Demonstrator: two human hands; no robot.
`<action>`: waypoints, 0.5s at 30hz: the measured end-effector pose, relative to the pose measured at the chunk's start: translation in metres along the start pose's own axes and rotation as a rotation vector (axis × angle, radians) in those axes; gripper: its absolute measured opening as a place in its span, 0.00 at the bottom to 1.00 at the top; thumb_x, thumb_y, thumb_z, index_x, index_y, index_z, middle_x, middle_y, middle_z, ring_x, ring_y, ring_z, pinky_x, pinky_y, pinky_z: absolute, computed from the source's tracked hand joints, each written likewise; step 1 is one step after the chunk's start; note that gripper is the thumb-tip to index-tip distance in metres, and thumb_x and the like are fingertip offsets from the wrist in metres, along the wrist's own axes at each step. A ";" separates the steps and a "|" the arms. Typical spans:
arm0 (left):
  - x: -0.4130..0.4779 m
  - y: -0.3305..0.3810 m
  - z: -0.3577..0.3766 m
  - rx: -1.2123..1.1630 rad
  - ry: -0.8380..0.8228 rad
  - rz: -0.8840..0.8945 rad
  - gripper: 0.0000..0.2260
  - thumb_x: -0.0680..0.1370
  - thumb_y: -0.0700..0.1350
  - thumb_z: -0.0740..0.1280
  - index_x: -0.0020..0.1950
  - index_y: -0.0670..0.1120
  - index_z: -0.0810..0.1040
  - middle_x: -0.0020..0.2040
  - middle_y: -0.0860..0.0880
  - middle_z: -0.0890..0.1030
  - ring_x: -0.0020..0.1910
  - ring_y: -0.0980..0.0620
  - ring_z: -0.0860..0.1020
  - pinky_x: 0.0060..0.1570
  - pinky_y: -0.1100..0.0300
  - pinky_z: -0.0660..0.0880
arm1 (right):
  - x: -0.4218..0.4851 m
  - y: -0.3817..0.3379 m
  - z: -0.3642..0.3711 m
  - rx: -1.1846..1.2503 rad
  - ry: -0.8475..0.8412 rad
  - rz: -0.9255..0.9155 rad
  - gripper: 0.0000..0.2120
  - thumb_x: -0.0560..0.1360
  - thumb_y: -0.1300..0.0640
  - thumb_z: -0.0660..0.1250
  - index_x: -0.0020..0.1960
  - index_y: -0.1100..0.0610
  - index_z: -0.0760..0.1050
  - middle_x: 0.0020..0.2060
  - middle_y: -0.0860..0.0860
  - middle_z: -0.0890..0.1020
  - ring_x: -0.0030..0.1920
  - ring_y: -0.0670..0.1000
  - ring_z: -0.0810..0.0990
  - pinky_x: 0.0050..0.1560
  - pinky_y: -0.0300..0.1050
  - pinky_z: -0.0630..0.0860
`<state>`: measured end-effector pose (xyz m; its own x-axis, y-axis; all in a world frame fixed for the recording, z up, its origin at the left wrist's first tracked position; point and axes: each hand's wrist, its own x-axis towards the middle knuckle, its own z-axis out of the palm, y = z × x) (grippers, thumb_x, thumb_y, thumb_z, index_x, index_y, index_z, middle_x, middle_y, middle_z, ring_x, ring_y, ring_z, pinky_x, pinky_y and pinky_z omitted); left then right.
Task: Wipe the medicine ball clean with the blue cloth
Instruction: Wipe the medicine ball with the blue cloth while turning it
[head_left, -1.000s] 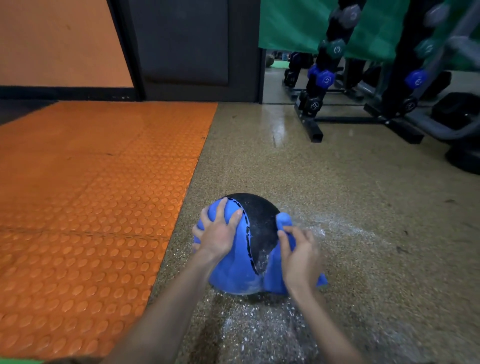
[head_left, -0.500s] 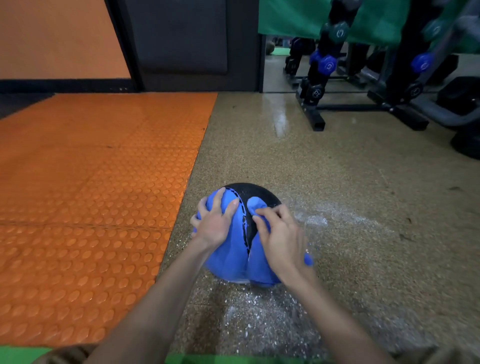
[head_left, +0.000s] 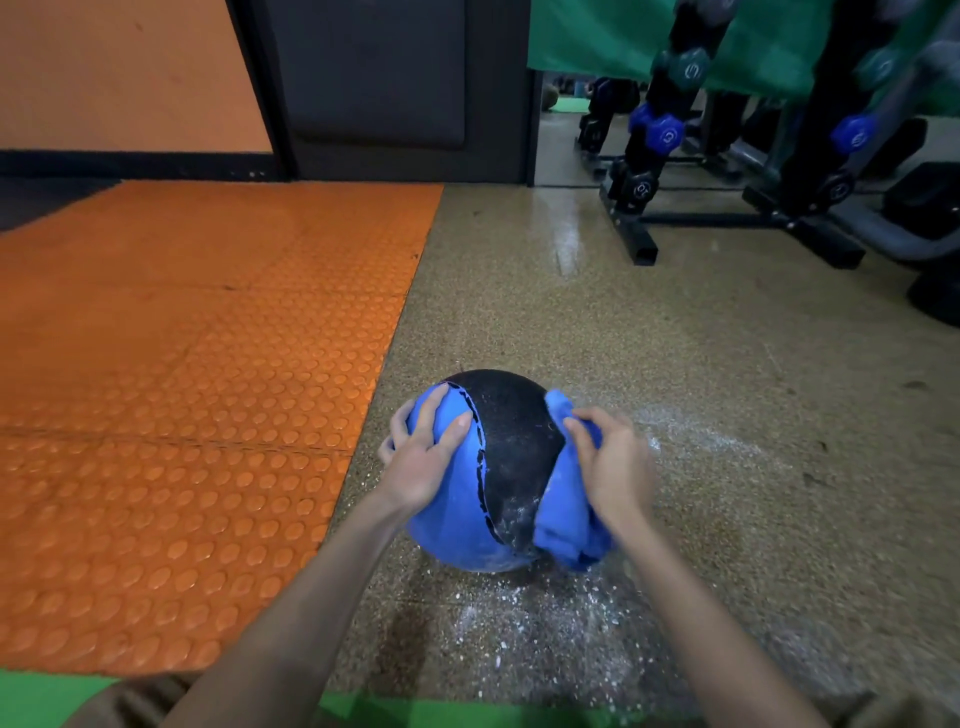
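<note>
Head view: medicine ball (head_left: 514, 441) steadied at nine o'clock by spread left hand (head_left: 423, 462), blue cloth (head_left: 563, 530) clutched at three by right hand (head_left: 615, 467); residue (head_left: 511, 517) seen, wiping judged unfinished.

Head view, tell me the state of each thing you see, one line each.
medicine ball: on the floor, white specks low on its black panel.
blue cloth: bunched against the ball's right side.
left hand: spread on the ball's blue panel.
right hand: grips the cloth.
floor: dusted with white powder.
dumbbells: racked.
</note>
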<state>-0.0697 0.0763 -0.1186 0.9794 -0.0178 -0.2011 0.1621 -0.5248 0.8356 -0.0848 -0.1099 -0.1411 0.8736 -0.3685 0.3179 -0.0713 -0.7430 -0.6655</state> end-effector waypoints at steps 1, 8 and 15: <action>-0.002 -0.003 -0.001 -0.009 -0.001 0.002 0.21 0.79 0.59 0.56 0.72 0.64 0.58 0.75 0.52 0.50 0.74 0.43 0.48 0.71 0.49 0.46 | 0.008 0.005 0.000 0.028 -0.036 0.113 0.09 0.76 0.52 0.64 0.52 0.53 0.80 0.47 0.55 0.81 0.47 0.59 0.79 0.40 0.45 0.68; 0.022 0.000 -0.020 -0.022 0.096 -0.136 0.20 0.76 0.60 0.62 0.60 0.48 0.70 0.66 0.40 0.70 0.65 0.44 0.68 0.69 0.52 0.62 | -0.063 -0.049 0.005 -0.011 0.003 -0.355 0.11 0.73 0.47 0.60 0.44 0.49 0.79 0.38 0.50 0.77 0.33 0.52 0.78 0.28 0.40 0.72; 0.024 0.026 -0.002 0.275 0.159 -0.292 0.34 0.73 0.72 0.53 0.75 0.57 0.57 0.76 0.44 0.56 0.73 0.33 0.54 0.69 0.36 0.53 | -0.043 -0.013 0.008 0.061 -0.029 0.004 0.09 0.76 0.49 0.63 0.51 0.49 0.79 0.46 0.51 0.79 0.41 0.54 0.79 0.38 0.44 0.74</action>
<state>-0.0415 0.0637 -0.1012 0.9072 0.2847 -0.3098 0.4178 -0.6965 0.5834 -0.1179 -0.0800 -0.1511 0.8870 -0.3542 0.2963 -0.0455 -0.7056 -0.7071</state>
